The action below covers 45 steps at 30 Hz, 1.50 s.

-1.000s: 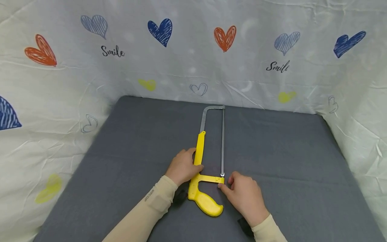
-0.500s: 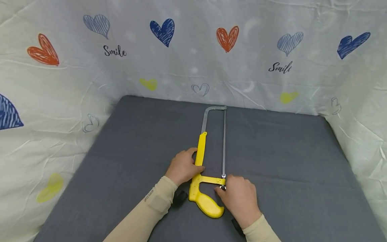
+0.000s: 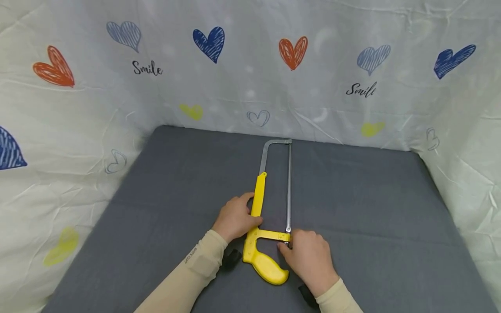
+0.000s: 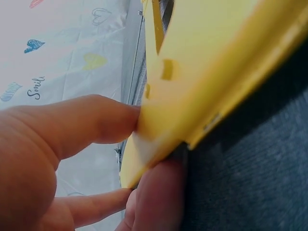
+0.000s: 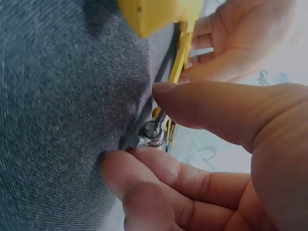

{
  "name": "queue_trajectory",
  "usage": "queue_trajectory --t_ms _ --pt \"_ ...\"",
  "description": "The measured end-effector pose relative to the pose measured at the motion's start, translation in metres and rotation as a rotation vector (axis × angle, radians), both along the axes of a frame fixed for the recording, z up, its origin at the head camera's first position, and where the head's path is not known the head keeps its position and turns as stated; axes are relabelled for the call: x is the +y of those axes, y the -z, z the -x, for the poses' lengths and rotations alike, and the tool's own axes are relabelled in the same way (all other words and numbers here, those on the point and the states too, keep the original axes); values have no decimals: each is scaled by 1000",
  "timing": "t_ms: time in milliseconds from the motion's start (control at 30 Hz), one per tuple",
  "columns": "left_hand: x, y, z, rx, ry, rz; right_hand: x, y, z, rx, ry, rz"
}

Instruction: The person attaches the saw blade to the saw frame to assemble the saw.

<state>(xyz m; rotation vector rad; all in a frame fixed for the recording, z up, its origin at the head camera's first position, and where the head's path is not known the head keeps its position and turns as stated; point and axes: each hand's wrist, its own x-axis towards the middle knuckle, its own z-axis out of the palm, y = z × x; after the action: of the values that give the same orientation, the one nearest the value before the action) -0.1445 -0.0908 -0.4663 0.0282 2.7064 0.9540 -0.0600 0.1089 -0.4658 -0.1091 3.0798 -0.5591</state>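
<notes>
A hacksaw [image 3: 269,266] with a yellow handle and frame lies on the grey cloth, its silver bow and blade bar pointing to the far side. My left hand [image 3: 235,219] holds the yellow spine, thumb across its top and fingers on its outer side; the left wrist view shows the yellow frame [image 4: 192,82] close up. At the near end of the blade, my right hand [image 3: 311,256] has a small metal wing nut [image 5: 151,131] between thumb and curled fingers. In the head view that hand mostly hides the nut.
Grey cloth [image 3: 372,208] covers the table around the saw. White curtains [image 3: 235,78] printed with hearts and "Smile" stand behind and at both sides. A black wrist-camera piece [image 3: 232,260] sits under the left wrist, close beside the saw's handle.
My right hand has shifted slightly left and nearer, from the yellow arm's tip to the wing nut, its fingers curling in. The left hand keeps its hold; the saw stays put.
</notes>
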Motion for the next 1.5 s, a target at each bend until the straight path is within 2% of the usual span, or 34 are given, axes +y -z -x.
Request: queue_trajectory --t_ms 400,633,1500 --pt "1 1 1 -14 -9 -4 11 -1 4 -125 11 176" --pt "0 0 4 3 -1 4 13 -1 7 -152 18 199" --pt "0 0 3 9 16 -25 15 -3 6 -263 63 315"
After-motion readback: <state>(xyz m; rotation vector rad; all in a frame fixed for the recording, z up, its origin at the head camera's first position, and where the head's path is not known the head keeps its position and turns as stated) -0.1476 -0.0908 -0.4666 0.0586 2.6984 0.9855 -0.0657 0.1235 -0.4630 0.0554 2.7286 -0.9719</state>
